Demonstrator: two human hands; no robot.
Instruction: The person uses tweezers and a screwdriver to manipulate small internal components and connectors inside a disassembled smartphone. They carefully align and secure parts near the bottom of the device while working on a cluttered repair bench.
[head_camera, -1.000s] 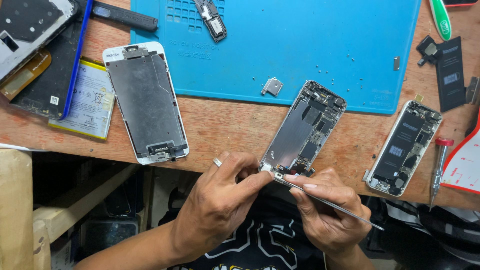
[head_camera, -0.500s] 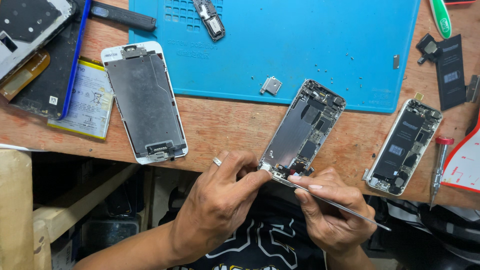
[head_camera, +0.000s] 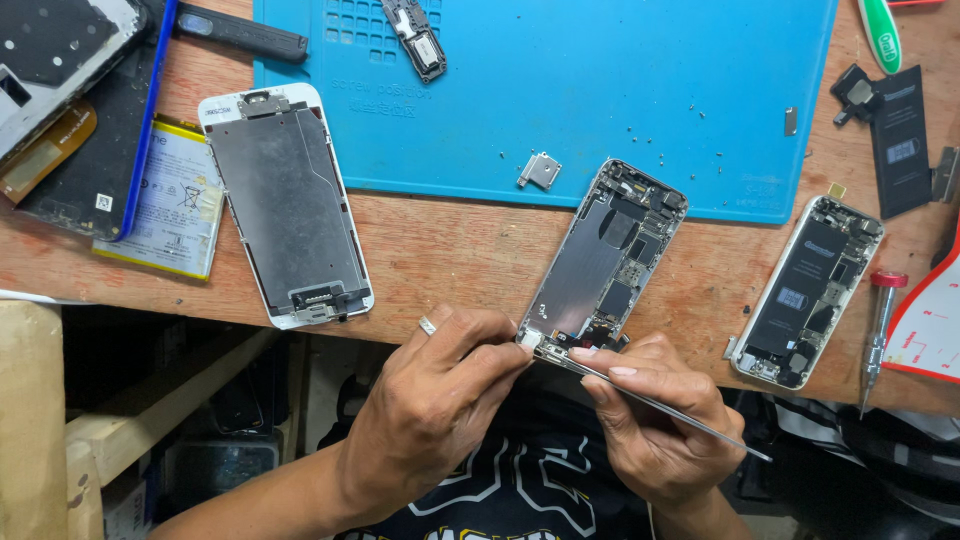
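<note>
An opened phone body (head_camera: 600, 265) lies tilted at the wooden table's front edge, its insides bare. My left hand (head_camera: 435, 405), with a ring on one finger, pinches the phone's bottom left corner. My right hand (head_camera: 655, 415) grips thin metal tweezers (head_camera: 650, 400), whose tips rest at the phone's bottom end near a small white part. Both hands hang just off the table edge (head_camera: 450, 300).
A blue work mat (head_camera: 560, 90) covers the back, with a small metal bracket (head_camera: 540, 170) and tiny screws on it. A white screen panel (head_camera: 285, 205) lies left, a second opened phone (head_camera: 805, 290) right, beside a red-capped screwdriver (head_camera: 878, 335). Batteries and other phones sit far left.
The tweezers have shifted slightly at the phone's bottom edge; my right hand moved a little. The left hand keeps its pinch.
</note>
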